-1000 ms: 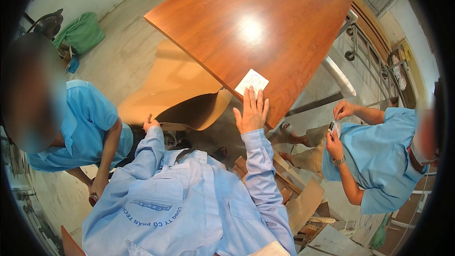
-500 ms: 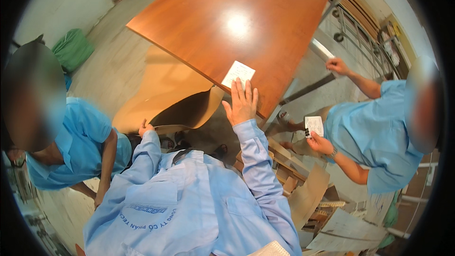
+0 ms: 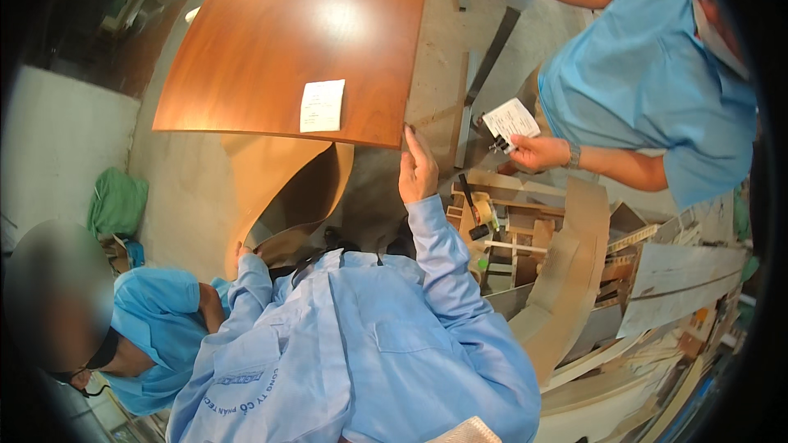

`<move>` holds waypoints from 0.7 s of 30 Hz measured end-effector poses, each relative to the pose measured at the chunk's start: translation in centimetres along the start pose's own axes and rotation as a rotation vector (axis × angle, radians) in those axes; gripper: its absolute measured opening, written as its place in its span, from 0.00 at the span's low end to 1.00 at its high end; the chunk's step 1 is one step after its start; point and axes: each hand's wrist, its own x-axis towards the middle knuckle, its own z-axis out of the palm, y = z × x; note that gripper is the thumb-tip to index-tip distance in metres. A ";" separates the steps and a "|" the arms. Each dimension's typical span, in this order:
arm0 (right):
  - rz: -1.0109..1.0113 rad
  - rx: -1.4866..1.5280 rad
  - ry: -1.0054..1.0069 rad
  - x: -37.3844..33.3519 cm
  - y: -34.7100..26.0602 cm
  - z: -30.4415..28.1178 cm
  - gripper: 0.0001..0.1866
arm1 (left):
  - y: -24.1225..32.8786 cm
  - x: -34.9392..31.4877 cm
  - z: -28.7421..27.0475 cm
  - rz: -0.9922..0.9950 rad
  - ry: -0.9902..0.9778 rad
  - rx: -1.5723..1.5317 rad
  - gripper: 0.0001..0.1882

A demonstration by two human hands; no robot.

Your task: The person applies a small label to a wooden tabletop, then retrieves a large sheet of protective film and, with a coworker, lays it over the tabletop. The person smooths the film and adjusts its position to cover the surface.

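At the near corner of the reddish-brown wooden panel (image 3: 287, 33), the right hand (image 3: 417, 171) rests with its fingers straight and close together, the fingertips (image 3: 410, 133) touching the panel's edge right at that corner. It grips nothing; the hand lies flat against the wood rather than curled round it. A white paper slip (image 3: 322, 105) lies on the panel's top, near the same edge and off to the left of the fingers, apart from them. Below the panel a thin tan sheet (image 3: 283, 189) curves downward, and the left hand (image 3: 243, 253) sits at its lower edge; only a little of that hand shows past the sleeve, so whether it pinches the sheet or merely touches it cannot be told. To the right stands another person in a blue shirt (image 3: 648, 82), one hand holding a small white card with a black clip (image 3: 510, 121), the other reaching out past the panel's far side. Wooden offcuts (image 3: 525, 238) lie on the floor beside them.
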 end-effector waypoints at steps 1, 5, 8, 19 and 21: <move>-0.004 0.059 -0.001 0.0 0.3 0.0 0.23 | 0.5 -0.1 0.4 0.012 0.051 -0.020 0.22; 0.042 0.115 -0.019 -0.6 0.1 -0.7 0.21 | 1.9 -0.3 2.2 0.052 0.099 0.024 0.20; 0.055 0.112 -0.033 -0.8 -0.1 -0.9 0.20 | 2.5 0.3 3.0 0.020 0.136 0.097 0.19; -0.008 0.023 -0.033 -0.3 -0.2 -1.3 0.19 | 3.2 2.1 3.3 0.012 0.085 0.319 0.18; -0.033 -0.007 -0.032 -0.5 -0.4 -1.4 0.19 | 3.0 2.1 3.2 0.007 0.084 0.308 0.18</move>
